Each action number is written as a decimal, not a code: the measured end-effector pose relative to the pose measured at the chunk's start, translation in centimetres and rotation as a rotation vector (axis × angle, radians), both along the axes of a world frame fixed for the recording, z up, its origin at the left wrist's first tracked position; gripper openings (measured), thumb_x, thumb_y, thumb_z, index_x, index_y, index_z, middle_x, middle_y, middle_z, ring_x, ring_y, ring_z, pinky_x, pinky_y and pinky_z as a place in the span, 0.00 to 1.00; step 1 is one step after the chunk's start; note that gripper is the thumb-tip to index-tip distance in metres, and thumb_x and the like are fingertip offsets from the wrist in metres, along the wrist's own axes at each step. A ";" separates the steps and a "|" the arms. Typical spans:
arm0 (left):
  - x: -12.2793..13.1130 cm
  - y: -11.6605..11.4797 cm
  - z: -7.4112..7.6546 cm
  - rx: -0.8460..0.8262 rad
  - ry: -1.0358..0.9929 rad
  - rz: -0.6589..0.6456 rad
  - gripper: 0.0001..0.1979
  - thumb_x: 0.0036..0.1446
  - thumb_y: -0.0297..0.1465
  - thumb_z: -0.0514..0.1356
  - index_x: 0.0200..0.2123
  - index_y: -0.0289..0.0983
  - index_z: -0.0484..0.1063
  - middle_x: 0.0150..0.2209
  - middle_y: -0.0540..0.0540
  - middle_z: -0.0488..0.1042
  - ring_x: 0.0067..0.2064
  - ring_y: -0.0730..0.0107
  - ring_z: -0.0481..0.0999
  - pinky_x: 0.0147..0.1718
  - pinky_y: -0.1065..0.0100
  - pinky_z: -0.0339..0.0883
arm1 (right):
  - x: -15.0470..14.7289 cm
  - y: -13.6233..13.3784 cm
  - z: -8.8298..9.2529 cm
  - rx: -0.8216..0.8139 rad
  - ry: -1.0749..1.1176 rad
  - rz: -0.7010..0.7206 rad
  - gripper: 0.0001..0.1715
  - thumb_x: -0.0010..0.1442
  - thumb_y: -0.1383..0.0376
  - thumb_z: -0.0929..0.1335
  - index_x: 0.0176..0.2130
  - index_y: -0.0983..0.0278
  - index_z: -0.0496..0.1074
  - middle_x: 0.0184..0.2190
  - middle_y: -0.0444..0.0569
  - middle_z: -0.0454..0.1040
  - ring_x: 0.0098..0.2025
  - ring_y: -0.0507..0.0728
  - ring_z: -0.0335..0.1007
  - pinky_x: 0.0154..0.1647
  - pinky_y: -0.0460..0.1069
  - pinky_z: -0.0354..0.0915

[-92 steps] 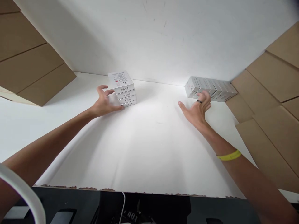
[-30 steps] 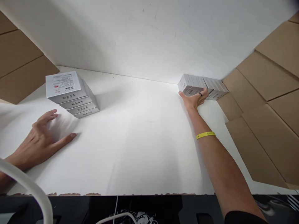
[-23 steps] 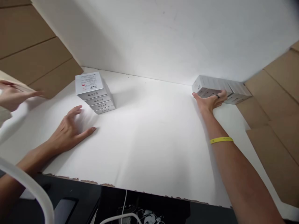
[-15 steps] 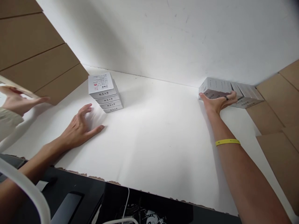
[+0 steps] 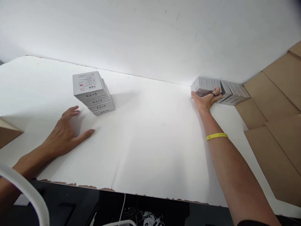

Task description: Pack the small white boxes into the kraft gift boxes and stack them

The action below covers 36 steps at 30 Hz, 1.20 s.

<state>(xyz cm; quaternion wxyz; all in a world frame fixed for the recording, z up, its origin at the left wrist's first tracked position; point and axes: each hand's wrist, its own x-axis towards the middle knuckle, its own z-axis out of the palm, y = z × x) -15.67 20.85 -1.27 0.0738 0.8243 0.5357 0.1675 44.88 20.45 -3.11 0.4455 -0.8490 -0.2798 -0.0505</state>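
Note:
My left hand [image 5: 61,135] rests on the white tabletop with thumb and fingers spread, holding nothing. Just beyond its fingertips is a stack of several silver-grey boxes [image 5: 90,86] with dark print on their front edges, the stack leaning a little. Over at the far right, my right hand [image 5: 207,99] grips a silver-grey box [image 5: 204,84] against the wall, thumb at its left end and fingers reaching round to the right. More silver-grey boxes [image 5: 236,91] stand in line beside it, partly behind my fingers.
Brown cardboard boxes [image 5: 275,91] are piled along the right side. The corner of another brown box [image 5: 9,133] enters at the left edge. A white wall [image 5: 141,37] backs the table [image 5: 150,141], whose front edge is ragged. A white curved tube [image 5: 30,191] crosses the lower left.
The view has shifted, so the stack and both my hands appear farther left. The other person's hand and the tall brown pile at the left are out of view. My right hand keeps its grip.

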 end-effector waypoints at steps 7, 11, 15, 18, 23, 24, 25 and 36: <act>-0.2 0.2 0.0 0.050 -0.009 -0.047 0.43 0.60 0.55 0.62 0.69 0.47 0.46 0.77 0.34 0.51 0.78 0.38 0.57 0.73 0.33 0.60 | -3.1 -2.8 0.7 -0.011 0.007 0.118 0.61 0.43 0.55 0.78 0.64 0.61 0.47 0.65 0.62 0.45 0.73 0.70 0.50 0.77 0.64 0.54; 0.1 0.1 0.1 0.086 -0.029 -0.066 0.43 0.59 0.55 0.62 0.69 0.47 0.47 0.77 0.34 0.52 0.78 0.37 0.57 0.73 0.32 0.60 | -4.4 -5.3 2.2 -0.058 0.050 0.200 0.61 0.44 0.51 0.78 0.66 0.60 0.47 0.66 0.62 0.46 0.72 0.69 0.53 0.74 0.63 0.60; 0.5 0.2 0.3 0.096 -0.024 -0.054 0.44 0.58 0.57 0.59 0.70 0.47 0.46 0.78 0.36 0.50 0.77 0.35 0.59 0.72 0.31 0.61 | -4.4 -7.7 5.7 -0.188 0.079 0.320 0.61 0.45 0.47 0.78 0.68 0.55 0.50 0.64 0.57 0.51 0.69 0.68 0.57 0.71 0.65 0.64; 0.6 0.5 0.3 0.094 -0.006 -0.054 0.48 0.56 0.59 0.60 0.71 0.44 0.47 0.76 0.34 0.52 0.75 0.31 0.62 0.71 0.29 0.62 | -4.1 -9.2 9.2 -0.332 0.085 0.417 0.61 0.41 0.45 0.79 0.67 0.53 0.57 0.61 0.54 0.56 0.66 0.69 0.60 0.67 0.67 0.67; 0.4 0.8 0.3 0.087 -0.004 -0.048 0.52 0.55 0.64 0.59 0.72 0.41 0.50 0.75 0.32 0.55 0.76 0.32 0.61 0.73 0.32 0.61 | -4.9 -9.6 13.4 -0.670 -0.053 0.554 0.57 0.38 0.44 0.80 0.63 0.52 0.65 0.55 0.55 0.61 0.63 0.75 0.61 0.64 0.72 0.67; 0.4 0.8 0.3 0.084 -0.006 -0.045 0.52 0.54 0.65 0.59 0.72 0.41 0.51 0.75 0.32 0.55 0.76 0.32 0.61 0.73 0.33 0.60 | -5.3 -9.3 13.7 -0.759 -0.113 0.579 0.55 0.40 0.43 0.79 0.63 0.52 0.65 0.56 0.56 0.61 0.65 0.76 0.60 0.65 0.73 0.66; 0.4 0.8 0.3 0.084 -0.008 -0.045 0.53 0.54 0.66 0.60 0.72 0.41 0.50 0.76 0.33 0.55 0.76 0.33 0.60 0.74 0.33 0.60 | -5.7 -9.0 13.9 -0.833 -0.165 0.596 0.54 0.43 0.43 0.78 0.64 0.51 0.64 0.57 0.57 0.61 0.66 0.77 0.58 0.66 0.73 0.64; -0.1 0.0 0.2 0.070 -0.028 -0.093 0.38 0.64 0.55 0.61 0.65 0.40 0.50 0.75 0.28 0.54 0.76 0.35 0.61 0.72 0.30 0.60 | -5.0 -7.0 13.8 -1.033 -0.164 0.607 0.66 0.42 0.33 0.74 0.71 0.54 0.58 0.63 0.62 0.59 0.69 0.82 0.58 0.67 0.74 0.64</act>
